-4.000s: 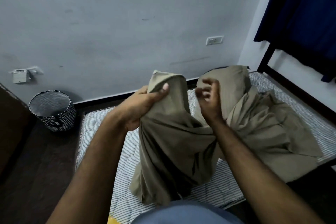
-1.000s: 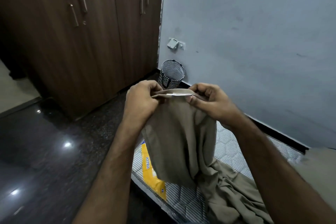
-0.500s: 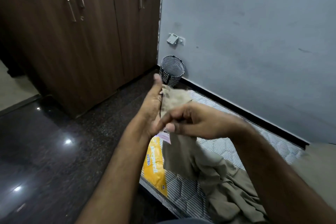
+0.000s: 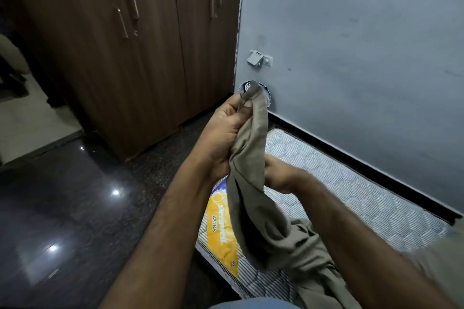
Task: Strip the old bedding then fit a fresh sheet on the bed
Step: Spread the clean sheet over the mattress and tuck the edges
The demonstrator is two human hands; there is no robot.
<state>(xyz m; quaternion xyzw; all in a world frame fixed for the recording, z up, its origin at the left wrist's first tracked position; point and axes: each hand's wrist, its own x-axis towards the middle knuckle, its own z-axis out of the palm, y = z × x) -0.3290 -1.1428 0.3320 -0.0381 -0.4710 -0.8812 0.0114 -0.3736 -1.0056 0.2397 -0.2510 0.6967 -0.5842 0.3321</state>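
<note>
Bare mattress [image 4: 351,183] is showing by the wall while left hand [image 4: 226,128] is pinching the sheet [image 4: 253,183] up high, right hand [image 4: 278,175] gripping lower, probably gathering it.

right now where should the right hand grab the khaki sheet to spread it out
On the hanging edge just below the left hand, coming in from the right. The khaki sheet hangs there as one twisted rope, so sliding the right hand down that edge should find the next corner.

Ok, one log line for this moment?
left hand grips khaki cotton sheet | right hand grips lower | striped quilted mattress bare
</note>
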